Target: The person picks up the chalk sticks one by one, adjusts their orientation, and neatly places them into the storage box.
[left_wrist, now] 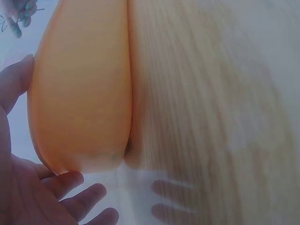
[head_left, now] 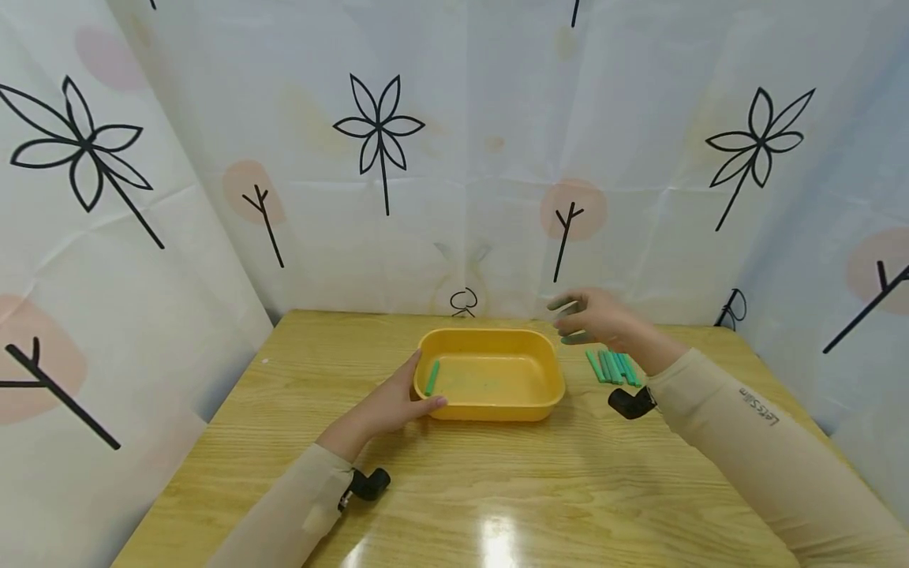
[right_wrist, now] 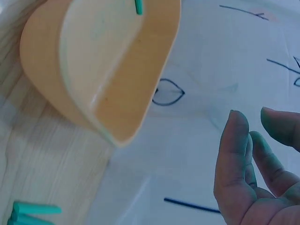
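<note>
A yellow plastic basin (head_left: 525, 412) stands at the middle of the table, with one green chalk stick (head_left: 432, 378) inside near its left end. My left hand (head_left: 390, 401) holds the basin's front left corner, thumb at the front rim and fingers along the left end. In the left wrist view the thumb (left_wrist: 18, 82) touches the basin's side (left_wrist: 84, 84). Raised behind and right of the basin, my right hand (head_left: 592, 319) has loosely bent, green-stained fingers (right_wrist: 232, 150) with nothing between them. Below it, several green chalk sticks (head_left: 609, 367) lie side by side on the table.
The wooden table (head_left: 454, 473) ends at a white patterned cloth (head_left: 461, 158) hung behind it and at both sides. Black wrist cameras (head_left: 371, 484) are strapped under both sleeves. Faint green smudges mark the basin's floor.
</note>
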`<move>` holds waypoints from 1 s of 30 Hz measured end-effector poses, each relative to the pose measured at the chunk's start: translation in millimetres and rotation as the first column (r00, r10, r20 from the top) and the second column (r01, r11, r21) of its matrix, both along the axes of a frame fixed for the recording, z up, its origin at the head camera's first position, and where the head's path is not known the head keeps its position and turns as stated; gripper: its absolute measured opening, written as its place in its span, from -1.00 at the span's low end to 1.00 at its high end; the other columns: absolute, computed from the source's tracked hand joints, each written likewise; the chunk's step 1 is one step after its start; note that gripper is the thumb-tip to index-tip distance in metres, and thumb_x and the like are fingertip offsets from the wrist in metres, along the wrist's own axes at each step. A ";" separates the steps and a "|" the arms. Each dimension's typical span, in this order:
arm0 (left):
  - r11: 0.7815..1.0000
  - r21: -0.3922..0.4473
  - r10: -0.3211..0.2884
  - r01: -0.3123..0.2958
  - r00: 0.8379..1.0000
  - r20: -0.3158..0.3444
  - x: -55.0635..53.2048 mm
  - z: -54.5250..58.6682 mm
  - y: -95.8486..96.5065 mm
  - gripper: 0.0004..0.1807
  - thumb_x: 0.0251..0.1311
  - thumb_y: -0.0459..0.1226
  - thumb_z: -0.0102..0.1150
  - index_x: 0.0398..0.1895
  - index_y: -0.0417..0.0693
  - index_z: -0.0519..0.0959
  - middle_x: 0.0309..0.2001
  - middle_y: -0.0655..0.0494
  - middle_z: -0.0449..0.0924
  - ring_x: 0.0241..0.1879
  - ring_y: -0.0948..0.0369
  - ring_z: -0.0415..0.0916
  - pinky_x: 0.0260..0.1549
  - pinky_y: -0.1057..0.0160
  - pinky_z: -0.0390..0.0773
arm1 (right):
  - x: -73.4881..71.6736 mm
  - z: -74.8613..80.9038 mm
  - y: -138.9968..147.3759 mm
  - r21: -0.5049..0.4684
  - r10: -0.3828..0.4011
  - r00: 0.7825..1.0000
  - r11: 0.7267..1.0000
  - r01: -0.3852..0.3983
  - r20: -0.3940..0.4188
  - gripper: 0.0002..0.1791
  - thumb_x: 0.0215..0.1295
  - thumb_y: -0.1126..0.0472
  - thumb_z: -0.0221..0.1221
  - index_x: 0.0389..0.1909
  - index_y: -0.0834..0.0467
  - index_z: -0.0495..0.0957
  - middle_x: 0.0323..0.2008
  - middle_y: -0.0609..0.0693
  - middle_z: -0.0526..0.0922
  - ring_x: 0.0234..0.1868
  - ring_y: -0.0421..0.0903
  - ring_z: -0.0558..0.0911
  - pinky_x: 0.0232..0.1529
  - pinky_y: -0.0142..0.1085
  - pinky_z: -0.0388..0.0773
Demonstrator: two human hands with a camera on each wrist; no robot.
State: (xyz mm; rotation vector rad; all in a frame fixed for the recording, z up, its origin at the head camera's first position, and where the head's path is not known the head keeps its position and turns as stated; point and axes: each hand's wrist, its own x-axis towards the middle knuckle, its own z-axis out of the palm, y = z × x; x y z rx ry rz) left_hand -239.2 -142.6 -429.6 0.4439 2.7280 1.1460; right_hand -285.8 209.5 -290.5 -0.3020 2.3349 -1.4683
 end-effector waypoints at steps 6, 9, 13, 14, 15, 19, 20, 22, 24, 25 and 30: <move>1.000 -0.012 0.008 -0.008 1.000 0.006 -0.5 -0.6 0.0 0.17 0.26 0.14 0.27 0.63 -0.09 -0.27 0.59 -0.14 -0.14 0.52 -0.12 -0.01 0.42 -0.16 0.08 | -1.5 3.9 25.2 0.026 -0.025 0.999 0.999 0.026 -0.037 -0.44 0.49 0.35 0.09 0.42 0.40 0.20 0.02 0.22 0.46 -0.14 -0.04 0.55 0.00 -0.20 0.63; 1.000 -0.011 0.014 -0.014 1.000 0.011 -0.2 -1.0 -0.5 0.17 0.26 0.14 0.28 0.63 -0.10 -0.27 0.59 -0.15 -0.15 0.52 -0.12 -0.03 0.43 -0.15 0.07 | -2.9 2.2 36.8 0.050 -0.039 0.997 0.998 0.042 -0.062 -0.43 0.50 0.34 0.08 0.43 0.41 0.18 0.07 0.27 0.45 -0.10 -0.02 0.55 0.00 -0.20 0.62; 1.000 -0.006 0.012 -0.012 1.000 0.008 -0.9 -1.4 -0.1 0.18 0.25 0.16 0.28 0.63 -0.09 -0.27 0.59 -0.16 -0.15 0.52 -0.14 -0.03 0.42 -0.18 0.07 | -5.6 -2.2 51.2 0.095 -0.070 0.993 0.992 0.079 -0.091 -0.43 0.51 0.34 0.05 0.45 0.39 0.17 0.16 0.36 0.39 0.04 0.12 0.53 0.06 -0.16 0.61; 1.000 -0.005 0.011 -0.011 1.000 0.007 -1.2 -1.6 0.0 0.19 0.24 0.17 0.28 0.63 -0.10 -0.27 0.59 -0.16 -0.14 0.52 -0.14 -0.03 0.41 -0.19 0.08 | -6.7 -3.6 54.7 0.104 -0.078 0.992 0.991 0.088 -0.099 -0.42 0.52 0.35 0.05 0.46 0.40 0.15 0.19 0.38 0.38 0.08 0.17 0.51 0.07 -0.14 0.60; 1.000 -0.002 0.009 -0.009 1.000 0.006 -1.7 -1.9 0.1 0.19 0.24 0.17 0.28 0.63 -0.10 -0.26 0.59 -0.17 -0.14 0.52 -0.15 -0.02 0.41 -0.19 0.08 | -7.4 -4.7 58.1 0.110 -0.083 0.991 0.989 0.095 -0.107 -0.42 0.52 0.35 0.04 0.47 0.41 0.14 0.22 0.41 0.35 0.13 0.22 0.49 0.09 -0.13 0.59; 1.000 0.007 0.010 -0.010 1.000 0.001 -1.7 -2.3 -0.5 0.19 0.24 0.16 0.28 0.63 -0.12 -0.26 0.58 -0.18 -0.13 0.51 -0.15 -0.01 0.41 -0.20 0.09 | -10.7 -8.6 69.8 0.117 -0.095 0.988 0.987 0.109 -0.121 -0.40 0.54 0.35 0.00 0.48 0.43 0.08 0.31 0.50 0.24 0.25 0.37 0.38 0.13 -0.10 0.56; 1.000 0.007 0.010 -0.010 1.000 0.001 -1.6 -2.1 -0.5 0.19 0.24 0.16 0.29 0.63 -0.12 -0.26 0.59 -0.17 -0.13 0.51 -0.14 -0.01 0.41 -0.19 0.09 | -11.5 -9.5 72.6 0.121 -0.096 0.987 0.986 0.112 -0.125 -0.40 0.54 0.36 0.00 0.48 0.44 0.07 0.32 0.52 0.23 0.25 0.39 0.37 0.13 -0.09 0.56; 1.000 0.005 0.010 -0.010 1.000 0.001 -1.1 -1.4 -0.4 0.19 0.24 0.16 0.29 0.63 -0.11 -0.26 0.59 -0.16 -0.13 0.51 -0.13 -0.01 0.41 -0.18 0.09 | -13.3 -11.7 77.2 0.127 -0.106 0.987 0.984 0.121 -0.125 -0.40 0.55 0.35 -0.01 0.49 0.44 0.05 0.34 0.53 0.20 0.26 0.40 0.36 0.14 -0.08 0.55; 1.000 0.001 0.008 -0.008 1.000 0.001 -1.0 -1.3 -0.6 0.19 0.24 0.16 0.29 0.63 -0.09 -0.26 0.59 -0.15 -0.13 0.51 -0.12 0.01 0.41 -0.17 0.10 | -15.6 -15.2 81.5 0.140 -0.120 0.985 0.981 0.136 -0.121 -0.39 0.55 0.35 -0.01 0.49 0.44 0.04 0.34 0.53 0.19 0.26 0.40 0.35 0.15 -0.06 0.54; 1.000 0.002 0.005 -0.005 1.000 -0.002 -0.9 -1.2 -0.6 0.18 0.24 0.16 0.29 0.63 -0.09 -0.26 0.59 -0.15 -0.13 0.51 -0.12 0.01 0.41 -0.17 0.10 | -16.6 -17.3 83.5 0.150 -0.127 0.984 0.978 0.144 -0.121 -0.39 0.55 0.34 -0.01 0.49 0.45 0.04 0.34 0.54 0.20 0.25 0.40 0.36 0.15 -0.05 0.54; 1.000 0.012 -0.005 0.005 1.000 -0.002 -1.4 -1.5 -1.1 0.19 0.23 0.17 0.30 0.64 -0.06 -0.25 0.59 -0.12 -0.13 0.51 -0.09 0.02 0.41 -0.15 0.11 | -22.8 -32.2 93.6 0.199 -0.161 0.979 0.963 0.183 -0.123 -0.38 0.53 0.33 0.02 0.48 0.46 0.07 0.29 0.54 0.27 0.19 0.34 0.43 0.09 -0.07 0.58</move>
